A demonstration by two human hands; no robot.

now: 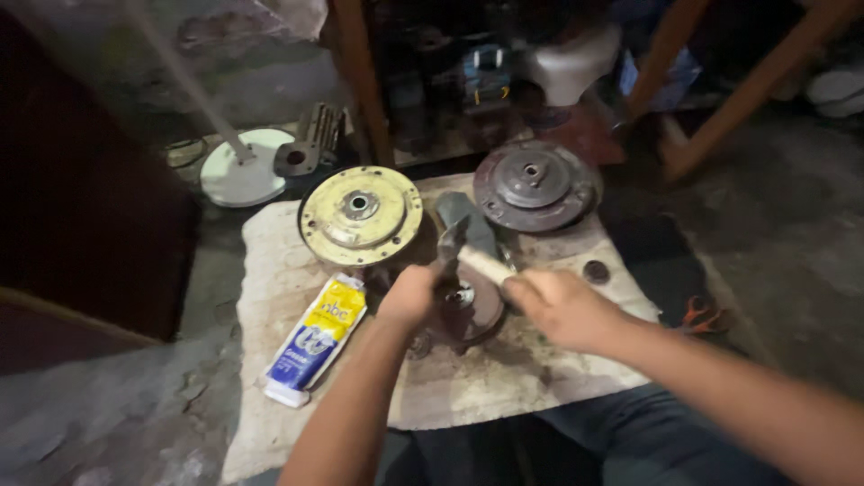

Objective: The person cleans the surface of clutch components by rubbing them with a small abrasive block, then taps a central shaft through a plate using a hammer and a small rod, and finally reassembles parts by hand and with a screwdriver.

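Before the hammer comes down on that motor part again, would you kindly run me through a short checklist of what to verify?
1. Right hand grips the hammer by its pale handle: ok.
2. Left hand steadies the dark round part: ok, though its fingers sit close under the hammer head: not ok.
3. Part lies flat on the cloth mat: cannot tell, the hands hide its edge.
4. Yellow disc and dark reddish disc lie apart from the work: ok.
5. Yellow and blue tube lies beside the left forearm, clear of the swing: ok.
6. Light: dim, not ok.
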